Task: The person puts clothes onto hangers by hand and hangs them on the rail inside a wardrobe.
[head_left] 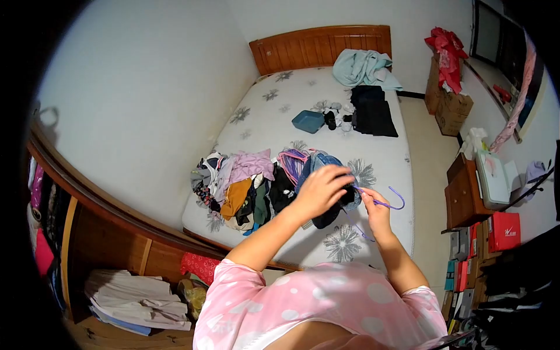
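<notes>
My right hand (377, 217) is closed on a purple clothes hanger (394, 206), whose hook points right. Part of the hanger's thin frame shows below, over the mattress. Just left of it, my left hand (324, 188) has its fingers curved and apart, above dark and denim clothing (352, 201). Whether its fingertips touch the hanger or cloth I cannot tell. Several purple and pink hangers (291, 158) lie bunched beside the denim. Further left spreads a heap of clothes, with a lilac garment (251, 166), a mustard one (235, 197) and a black one (282, 188).
On the flowered mattress (262, 116) are a blue-grey bin (308, 121), balled socks (338, 116), folded black clothes (375, 116) and a pale green blanket (363, 67). An open wardrobe shelf with folded clothes (137, 298) is at left. Shoe boxes (466, 262) and a wooden cabinet (465, 198) stand at right.
</notes>
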